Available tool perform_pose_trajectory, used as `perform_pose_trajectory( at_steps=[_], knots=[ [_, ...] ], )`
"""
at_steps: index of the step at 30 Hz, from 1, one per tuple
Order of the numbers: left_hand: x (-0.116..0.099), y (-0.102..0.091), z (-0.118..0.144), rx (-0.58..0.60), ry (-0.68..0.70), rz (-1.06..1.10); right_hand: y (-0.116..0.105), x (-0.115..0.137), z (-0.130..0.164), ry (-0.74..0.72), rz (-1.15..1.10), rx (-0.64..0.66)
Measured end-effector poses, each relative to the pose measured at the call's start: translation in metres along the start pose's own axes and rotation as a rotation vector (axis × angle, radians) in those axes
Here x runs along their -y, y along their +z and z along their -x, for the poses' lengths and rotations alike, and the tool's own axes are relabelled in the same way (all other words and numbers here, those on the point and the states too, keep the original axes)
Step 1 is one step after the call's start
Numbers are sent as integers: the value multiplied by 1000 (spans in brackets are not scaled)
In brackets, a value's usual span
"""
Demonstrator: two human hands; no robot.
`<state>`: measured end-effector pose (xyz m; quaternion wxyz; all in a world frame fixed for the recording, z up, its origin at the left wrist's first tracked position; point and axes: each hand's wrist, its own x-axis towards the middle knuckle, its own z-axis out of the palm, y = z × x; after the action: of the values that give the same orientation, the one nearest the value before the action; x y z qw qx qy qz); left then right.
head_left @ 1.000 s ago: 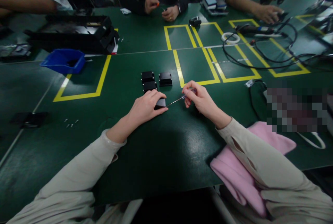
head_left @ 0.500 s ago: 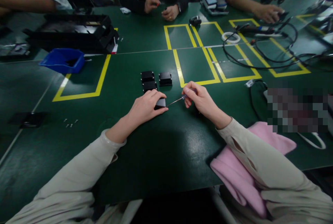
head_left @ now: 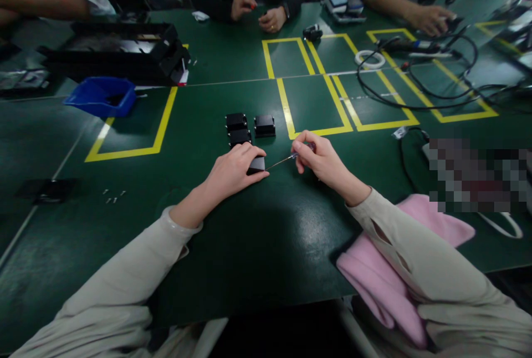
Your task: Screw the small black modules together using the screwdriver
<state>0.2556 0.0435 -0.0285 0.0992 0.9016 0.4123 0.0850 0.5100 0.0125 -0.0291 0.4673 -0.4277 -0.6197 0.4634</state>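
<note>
My left hand (head_left: 236,169) is closed around a small black box (head_left: 256,164) on the green table, hiding most of it. In my right hand (head_left: 313,158) is a screwdriver (head_left: 294,155), its handle gripped by the fingers. The thin shaft points left, and its tip meets the right side of the held box. Just beyond my left hand lie more black boxes of the same kind: one at the back (head_left: 236,121), one nearer (head_left: 240,137) partly behind my fingers, and one to the right (head_left: 265,126). Small bright screw ends show at their sides.
Several loose screws (head_left: 114,198) lie on the left. Behind them are a blue bin (head_left: 102,97) and black trays (head_left: 120,56). A pink cloth (head_left: 374,269) lies under my right forearm. Cables (head_left: 419,106) coil at the right. Co-workers' hands (head_left: 272,20) rest across the table.
Almost nothing differs. The screwdriver handle looks slightly turned in my right fingers; my left hand and the boxes stay in place.
</note>
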Motion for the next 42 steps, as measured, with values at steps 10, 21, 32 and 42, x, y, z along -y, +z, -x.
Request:
perform_pose_trajectory(
  at_steps=[10,21,32,42],
  knots=[
    [0,-2,0,2,6,-10,0,-3,0,2,-1,-21],
    [1,1,0,4,6,-22,0,-1,-1,-15,-25,-1],
    [0,-1,1,1,6,-8,0,-4,-1,-13,-103,7],
    [0,-2,1,-2,12,0,1,-2,0,9,-106,-14]
  ],
)
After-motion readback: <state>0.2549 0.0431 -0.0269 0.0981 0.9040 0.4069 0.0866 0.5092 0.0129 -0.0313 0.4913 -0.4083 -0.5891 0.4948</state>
